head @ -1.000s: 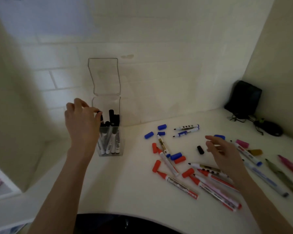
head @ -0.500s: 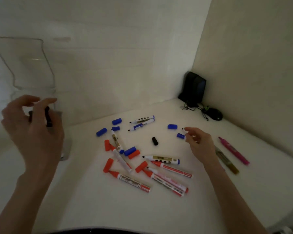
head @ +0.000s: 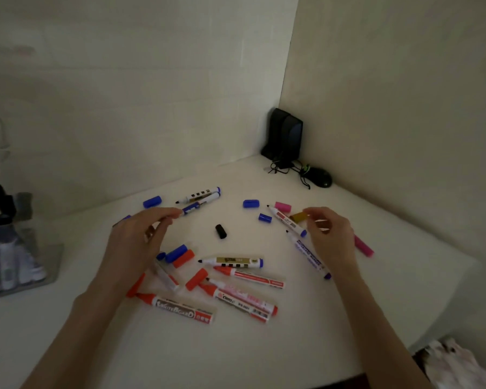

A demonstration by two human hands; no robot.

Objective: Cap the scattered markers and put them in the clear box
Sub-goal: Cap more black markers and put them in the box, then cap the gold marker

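My left hand (head: 136,245) hovers spread and empty over the uncapped markers (head: 237,261); my right hand (head: 330,234) curls beside the gold cap (head: 299,217), grip unclear. The clear box (head: 49,265) stands far left on the worktop (head: 236,355). I'd worry about mismatching cap colours, or knocking loose caps (head: 152,201) rolling.

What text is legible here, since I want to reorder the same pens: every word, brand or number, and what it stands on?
"WHITEBOARD": on the nearest red marker.
"WHITEBOARD MARKER", likely: on the white marker with blue print beside the right hand.
The gold-label marker and the other red markers: print too blurred to read.
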